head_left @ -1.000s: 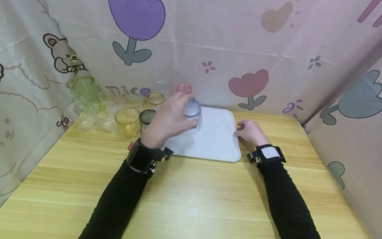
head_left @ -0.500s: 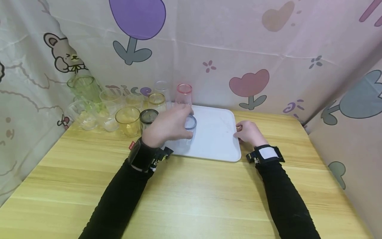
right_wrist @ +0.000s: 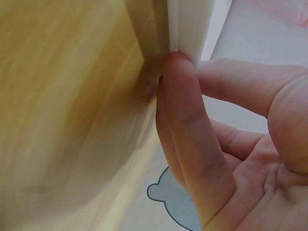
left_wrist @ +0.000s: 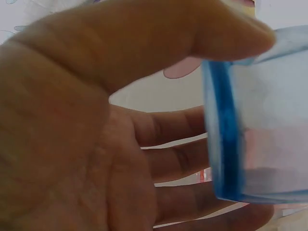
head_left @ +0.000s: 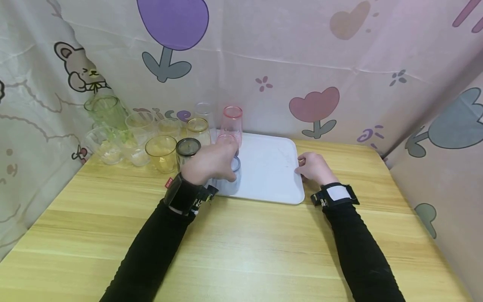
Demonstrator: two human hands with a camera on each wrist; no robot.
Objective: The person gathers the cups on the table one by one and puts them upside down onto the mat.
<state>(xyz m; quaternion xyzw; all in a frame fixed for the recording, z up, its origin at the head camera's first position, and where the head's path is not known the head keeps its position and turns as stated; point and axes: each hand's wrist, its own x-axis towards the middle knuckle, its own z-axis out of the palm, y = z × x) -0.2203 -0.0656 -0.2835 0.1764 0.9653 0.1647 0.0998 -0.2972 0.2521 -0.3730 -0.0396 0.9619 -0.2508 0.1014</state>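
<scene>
My left hand (head_left: 226, 167) grips a clear cup with a blue rim (head_left: 235, 178) from above, at the front left of the white tray (head_left: 271, 167). The hand covers most of the cup. In the left wrist view the cup (left_wrist: 262, 134) is blurred, with my thumb (left_wrist: 144, 48) over its rim and my fingers curled along its side. My right hand (head_left: 306, 165) rests at the tray's right edge. In the right wrist view its fingers (right_wrist: 180, 120) touch the tray's rim (right_wrist: 192, 29) and hold nothing.
Several cups stand at the back left of the wooden table (head_left: 241, 243): a pink one (head_left: 232, 121), a dark grey one (head_left: 188, 152), an amber one (head_left: 161, 154), a green one (head_left: 103, 110) and clear ones. Patterned cloth walls enclose the back and sides.
My left hand has lowered the blue-rimmed cup from above the tray's middle down toward the tray's front left. My right hand has stayed at the tray's edge.
</scene>
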